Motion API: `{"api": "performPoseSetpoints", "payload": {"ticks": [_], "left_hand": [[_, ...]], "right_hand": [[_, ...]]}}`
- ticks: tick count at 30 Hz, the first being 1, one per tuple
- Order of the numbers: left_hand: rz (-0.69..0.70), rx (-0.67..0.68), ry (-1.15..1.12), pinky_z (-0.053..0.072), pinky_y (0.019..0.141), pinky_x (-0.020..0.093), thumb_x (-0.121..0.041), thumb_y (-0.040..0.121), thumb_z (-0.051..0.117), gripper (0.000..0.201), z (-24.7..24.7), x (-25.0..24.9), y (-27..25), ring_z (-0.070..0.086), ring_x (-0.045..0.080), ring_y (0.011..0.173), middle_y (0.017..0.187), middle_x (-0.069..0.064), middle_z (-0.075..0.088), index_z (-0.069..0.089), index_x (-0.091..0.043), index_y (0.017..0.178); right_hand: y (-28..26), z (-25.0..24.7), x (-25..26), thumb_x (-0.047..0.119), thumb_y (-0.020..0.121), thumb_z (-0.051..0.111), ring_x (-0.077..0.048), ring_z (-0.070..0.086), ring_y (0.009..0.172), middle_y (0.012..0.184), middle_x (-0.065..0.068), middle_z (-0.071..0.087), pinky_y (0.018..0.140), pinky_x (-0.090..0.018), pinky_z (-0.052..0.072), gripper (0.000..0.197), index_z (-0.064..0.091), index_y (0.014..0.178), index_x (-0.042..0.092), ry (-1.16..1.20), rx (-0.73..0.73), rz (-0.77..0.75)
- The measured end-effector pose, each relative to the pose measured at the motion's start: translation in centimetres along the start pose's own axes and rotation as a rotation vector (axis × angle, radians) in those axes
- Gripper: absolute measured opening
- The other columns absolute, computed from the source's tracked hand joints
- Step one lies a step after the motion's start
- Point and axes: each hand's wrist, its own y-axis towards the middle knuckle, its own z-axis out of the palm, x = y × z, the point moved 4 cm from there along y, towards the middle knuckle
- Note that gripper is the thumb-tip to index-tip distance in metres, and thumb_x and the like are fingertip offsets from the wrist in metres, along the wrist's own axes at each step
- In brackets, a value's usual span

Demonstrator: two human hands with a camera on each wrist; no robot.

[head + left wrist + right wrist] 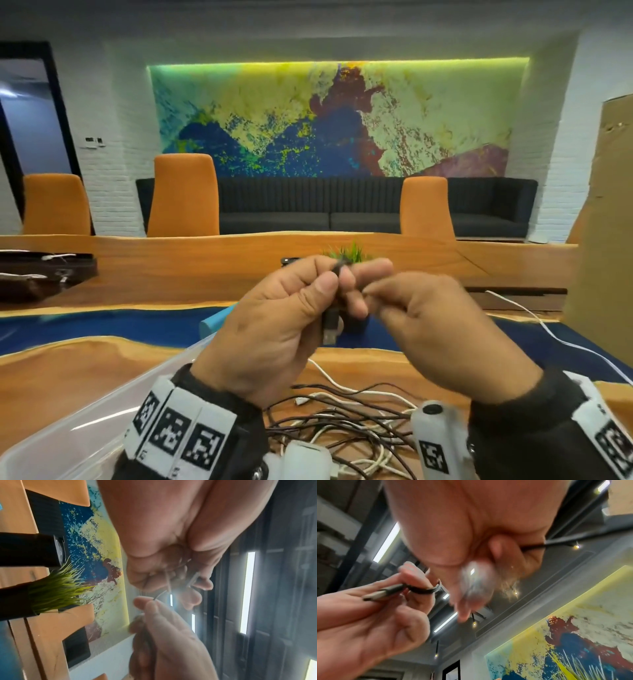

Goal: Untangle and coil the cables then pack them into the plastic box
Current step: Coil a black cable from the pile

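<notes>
My two hands are raised together above the table. My left hand (pixel 333 280) pinches a black USB cable (pixel 329 320) between thumb and fingers, and its metal plug (pixel 382 594) points down out of the hand. The cable loops round a left finger (pixel 426 590). My right hand (pixel 365 294) pinches the same cable right next to the left fingertips, and a black strand (pixel 556 542) runs out of its fist. A tangle of black and white cables (pixel 346 423) lies on the table below my wrists. The clear plastic box (pixel 85 397) sits at the lower left.
A loose white cable (pixel 551 332) trails off to the right across the wood and blue table (pixel 102 356). A tall cardboard sheet (pixel 603 222) stands at the right. A small grass plant (pixel 352 251) and a light blue object (pixel 212 322) sit behind my hands. A dark bag (pixel 41 277) lies far left.
</notes>
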Motion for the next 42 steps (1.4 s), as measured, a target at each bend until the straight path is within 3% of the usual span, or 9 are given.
{"api": "performPoseSetpoints", "payload": {"ticks": [4,7,12,16,21,24,29,37,42], "left_hand": [[0.088,-0.007,0.617,0.049,0.098,0.023,-0.019,0.098,0.045,0.023,-1.0,-0.3,0.0,0.054,0.003,0.128,0.131,-0.005,0.066,0.066,-0.011,0.101],[0.024,0.022,0.819,0.048,0.081,0.015,-0.020,0.101,0.047,0.020,-1.4,0.5,0.1,0.062,-0.007,0.099,0.099,-0.022,0.070,0.065,-0.011,0.097],[-0.167,0.047,0.331,0.037,0.066,0.024,-0.021,0.097,0.047,0.022,-0.9,1.4,-0.4,0.056,0.013,0.078,0.109,0.007,0.072,0.067,-0.010,0.099],[-0.117,0.043,-0.057,0.035,0.062,0.027,-0.022,0.092,0.050,0.021,-0.3,0.2,-0.3,0.057,0.012,0.077,0.120,0.018,0.068,0.069,-0.015,0.089],[0.047,-0.042,0.665,0.051,0.089,0.021,-0.019,0.102,0.042,0.025,-1.9,-0.5,-0.1,0.061,0.006,0.118,0.126,-0.003,0.068,0.066,-0.011,0.100],[-0.001,0.000,0.937,0.049,0.073,0.021,-0.023,0.103,0.045,0.023,-2.1,0.4,0.0,0.061,-0.001,0.086,0.093,-0.012,0.069,0.066,-0.014,0.096],[-0.172,-0.008,0.410,0.043,0.065,0.022,-0.022,0.095,0.048,0.025,-1.6,1.2,-0.3,0.052,0.011,0.074,0.095,0.003,0.070,0.071,-0.013,0.100],[-0.228,-0.159,0.033,0.041,0.057,0.018,-0.017,0.094,0.054,0.017,-1.6,1.6,0.1,0.051,0.007,0.064,0.085,0.004,0.066,0.068,-0.008,0.092],[-0.199,-0.316,-0.004,0.045,0.054,0.019,-0.016,0.080,0.064,0.012,-1.4,1.7,0.4,0.057,0.010,0.062,0.081,0.011,0.063,0.063,-0.007,0.088]], "right_hand": [[-0.8,0.1,2.4,0.034,0.095,0.057,-0.009,0.059,0.080,0.080,0.010,0.064,0.069,-0.031,0.048,0.019,0.072,0.088,0.024,-0.048,0.246,-0.168],[-0.9,-2.0,3.1,0.030,0.093,0.061,-0.009,0.062,0.079,0.077,0.011,0.066,0.065,-0.022,0.047,0.016,0.074,0.084,0.024,0.056,0.029,-0.276],[-0.3,-2.7,0.6,0.022,0.096,0.058,-0.007,0.063,0.085,0.082,0.011,0.070,0.071,-0.026,0.050,0.017,0.075,0.092,0.021,0.178,-0.327,-0.136],[0.4,0.3,-0.6,0.029,0.098,0.055,-0.009,0.064,0.088,0.089,0.007,0.071,0.080,-0.043,0.052,0.019,0.073,0.096,0.027,0.183,-0.104,0.012],[-0.9,1.4,2.6,0.036,0.097,0.053,-0.008,0.056,0.082,0.082,0.009,0.063,0.072,-0.031,0.046,0.023,0.070,0.092,0.022,-0.099,0.252,-0.164],[-0.8,-0.6,3.2,0.033,0.095,0.053,-0.006,0.057,0.080,0.078,0.011,0.062,0.069,-0.027,0.045,0.022,0.071,0.086,0.024,-0.028,0.100,-0.243],[-0.2,-1.2,0.6,0.024,0.095,0.056,-0.004,0.061,0.087,0.086,0.014,0.068,0.074,-0.026,0.049,0.018,0.073,0.094,0.025,0.121,-0.274,-0.149],[-0.2,-0.2,0.4,0.015,0.096,0.055,-0.015,0.053,0.059,0.069,-0.007,0.062,0.049,-0.025,0.042,0.028,0.070,0.118,0.026,0.597,-0.006,0.029],[0.0,-0.3,0.5,0.016,0.091,0.064,-0.005,0.053,0.055,0.070,-0.001,0.069,0.049,-0.017,0.043,0.018,0.076,0.104,0.020,0.593,-0.141,-0.008]]}}
